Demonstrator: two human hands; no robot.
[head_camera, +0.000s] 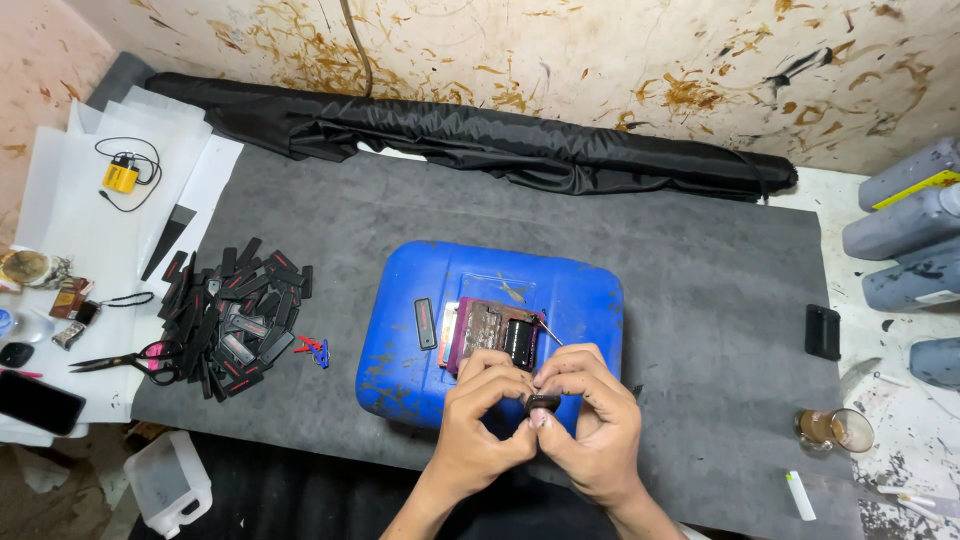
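My left hand (480, 415) and my right hand (588, 415) meet at the near edge of a blue plastic canister (470, 290) lying flat. Both pinch one small black piece (543, 403) between fingertips and thumbs. Just beyond my fingers, on the canister, lie a stained purple pad (482, 327), a black cylindrical part (520, 340) and a thin metal pin (550, 328). A single black strip (425, 323) with a red line rests to the left of the pad.
A heap of black and red strips (235, 315) lies at the left of the grey mat (700, 270), with scissors (125, 358) and a phone (38, 400) beyond it. Dark bottles (910, 235) stand far right, a glass (835, 430) near right, a rolled black cloth (480, 135) at the back.
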